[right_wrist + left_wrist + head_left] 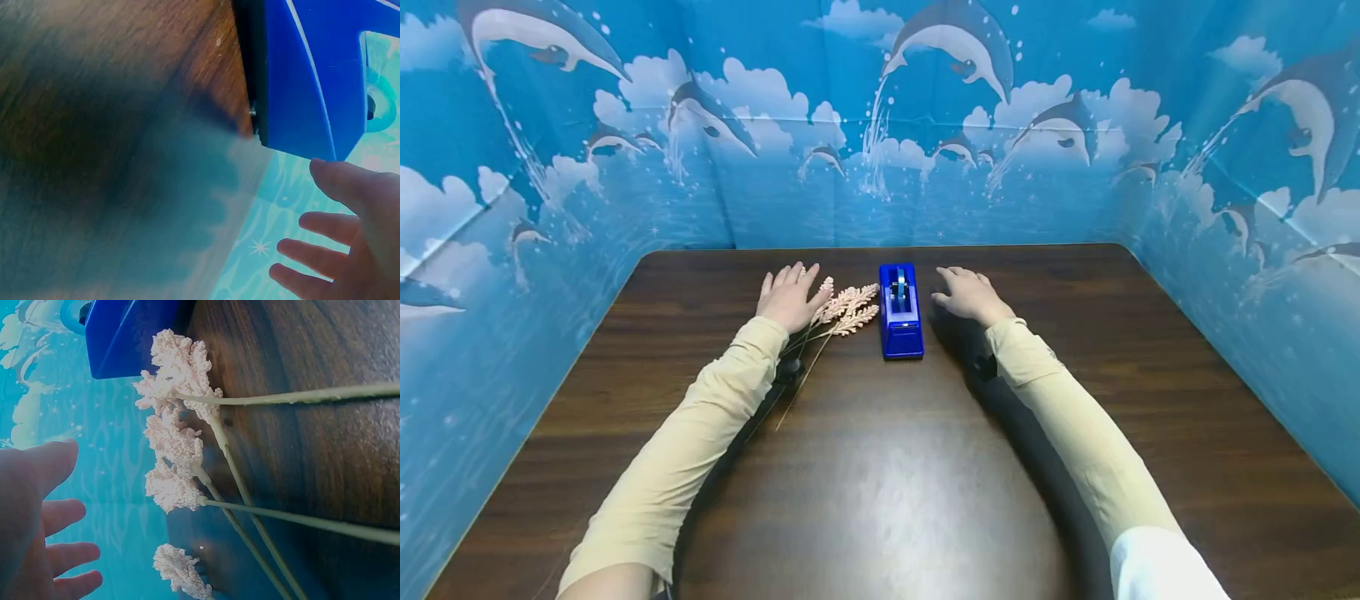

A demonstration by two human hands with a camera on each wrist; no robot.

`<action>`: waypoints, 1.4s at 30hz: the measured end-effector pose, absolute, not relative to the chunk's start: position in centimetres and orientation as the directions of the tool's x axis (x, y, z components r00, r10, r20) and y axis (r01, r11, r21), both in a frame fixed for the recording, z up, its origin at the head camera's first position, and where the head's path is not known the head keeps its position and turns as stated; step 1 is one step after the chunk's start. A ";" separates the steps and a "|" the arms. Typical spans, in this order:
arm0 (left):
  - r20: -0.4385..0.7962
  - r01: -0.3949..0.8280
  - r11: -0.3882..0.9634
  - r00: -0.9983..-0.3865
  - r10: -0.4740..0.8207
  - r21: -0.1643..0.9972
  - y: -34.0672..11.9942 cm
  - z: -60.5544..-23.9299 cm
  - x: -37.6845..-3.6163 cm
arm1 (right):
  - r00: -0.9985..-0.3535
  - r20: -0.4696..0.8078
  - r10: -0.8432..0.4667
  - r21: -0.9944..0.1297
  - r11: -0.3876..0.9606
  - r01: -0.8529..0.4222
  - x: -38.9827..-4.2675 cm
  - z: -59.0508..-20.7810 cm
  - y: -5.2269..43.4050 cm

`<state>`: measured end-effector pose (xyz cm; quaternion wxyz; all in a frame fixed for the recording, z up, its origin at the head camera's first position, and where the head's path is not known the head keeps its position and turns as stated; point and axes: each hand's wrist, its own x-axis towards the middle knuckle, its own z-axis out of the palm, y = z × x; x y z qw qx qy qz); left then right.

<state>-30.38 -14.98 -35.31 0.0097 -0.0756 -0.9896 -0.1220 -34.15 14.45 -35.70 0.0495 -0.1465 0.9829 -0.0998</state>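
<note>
Fingers of both hands lie flat & spread, holding nothing: left hand (pixel 788 297) touches the pink sprigs (pixel 847 309), stems running back toward the person, while tape dispenser (pixel 900 310) sits between hands, just beside right hand (pixel 967 295).

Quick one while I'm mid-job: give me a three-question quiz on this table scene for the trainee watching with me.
1. True or false: the left hand grips the dried flower sprigs.
2. Which thing stands between the two hands? A) the blue tape dispenser B) a cup C) a pair of scissors
3. Fill in: the right hand lies with fingers spread on the ______ wooden table.

Key:
1. False: the fingers are straight and spread, and the sprigs lie beside the hand with their stems running under the wrist.
2. A
3. dark (brown)
</note>
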 end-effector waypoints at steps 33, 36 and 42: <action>-0.072 0.005 0.970 -0.997 0.023 0.243 -18.0 -34.4 -28.4 | -0.897 0.119 -0.426 -0.238 0.865 -0.442 -30.5 -30.4 5.3; -0.089 -0.006 0.971 -0.996 0.015 0.240 -18.0 -34.4 -28.1 | -0.877 0.130 -0.462 -0.219 0.849 -0.480 -29.9 -31.1 4.3; -0.139 -0.028 0.973 -0.990 0.004 0.231 -18.0 -35.1 -27.3 | -0.840 0.148 -0.522 -0.151 0.827 -0.541 -28.5 -33.3 2.5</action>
